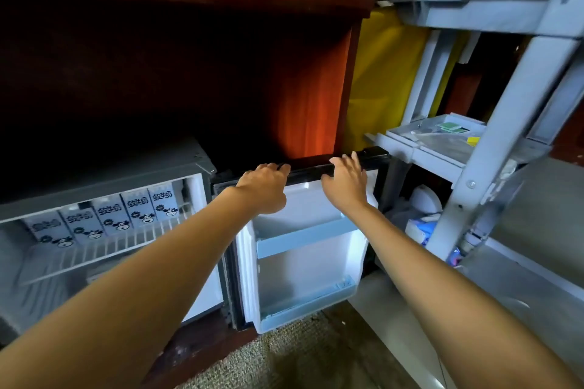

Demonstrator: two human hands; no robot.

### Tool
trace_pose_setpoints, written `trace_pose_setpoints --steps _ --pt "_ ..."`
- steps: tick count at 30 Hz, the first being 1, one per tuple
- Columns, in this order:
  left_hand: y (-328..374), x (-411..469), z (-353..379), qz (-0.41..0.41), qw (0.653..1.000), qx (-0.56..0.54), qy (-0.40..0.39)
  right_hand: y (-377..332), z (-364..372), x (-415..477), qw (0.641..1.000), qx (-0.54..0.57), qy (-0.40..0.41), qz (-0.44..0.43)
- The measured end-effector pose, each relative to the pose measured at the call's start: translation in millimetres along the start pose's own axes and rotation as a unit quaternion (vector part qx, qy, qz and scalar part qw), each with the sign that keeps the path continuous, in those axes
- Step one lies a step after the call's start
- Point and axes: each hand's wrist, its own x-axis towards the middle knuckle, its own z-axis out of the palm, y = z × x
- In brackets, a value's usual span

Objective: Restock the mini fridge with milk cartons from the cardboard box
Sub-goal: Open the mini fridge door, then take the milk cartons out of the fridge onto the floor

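The grey mini fridge (pixel 104 174) stands open at the lower left under a dark wooden cabinet. Several white milk cartons (pixel 112 216) with cow drawings stand in a row on its wire shelf (pixel 104 251). The fridge door (pixel 303 249) is swung wide open to the right, its white inner shelves bare. My left hand (pixel 264 188) lies on the door's black top edge, fingers curled over it. My right hand (pixel 346 181) rests on the same edge a little further right, fingers spread. No cardboard box shows in view.
A grey plastic service cart (pixel 493 123) stands close on the right, with a yellow bag (pixel 388 79) on its side and small items on its trays. A reddish wooden panel (pixel 313 104) rises behind the door. Woven carpet (pixel 300 354) covers the floor below.
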Motion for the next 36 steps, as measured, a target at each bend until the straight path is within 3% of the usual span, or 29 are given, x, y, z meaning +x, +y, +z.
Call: trace_pose_setpoints --steps 6,10,17,26,29,32,36 --pt "-21.5 -88.8 -12.7 -0.09 0.99 -0.083 0.072 -59.1 -7.5 -71.0 0.989 0.111 0.048 -0.079" --pt "-41.7 -149.8 -2.5 -0.153 0.969 -0.148 0.125 -103.1 2.9 -127.8 0.978 0.181 -0.003 -0.108" --pt "-99.8 -201.0 31.0 -0.302 0.91 -0.237 0.157 -154.7 56.4 -184.6 0.961 0.204 -0.119 -0.145" --pt "-213.5 -175.5 91.1 -0.382 0.863 -0.31 0.113 -200.8 157.2 -142.1 0.951 0.209 -0.22 -0.058" --pt "-250.1 -150.0 106.3 -0.393 0.853 -0.324 0.11 -213.0 195.0 -108.7 0.958 0.212 -0.19 -0.028" --pt "-281.4 -126.3 126.2 -0.444 0.813 -0.358 0.118 -221.6 227.7 -79.5 0.958 0.235 -0.166 0.012" --pt "-317.2 -99.5 152.1 -0.48 0.764 -0.385 0.195 -225.7 268.1 -50.3 0.954 0.261 -0.136 0.053"
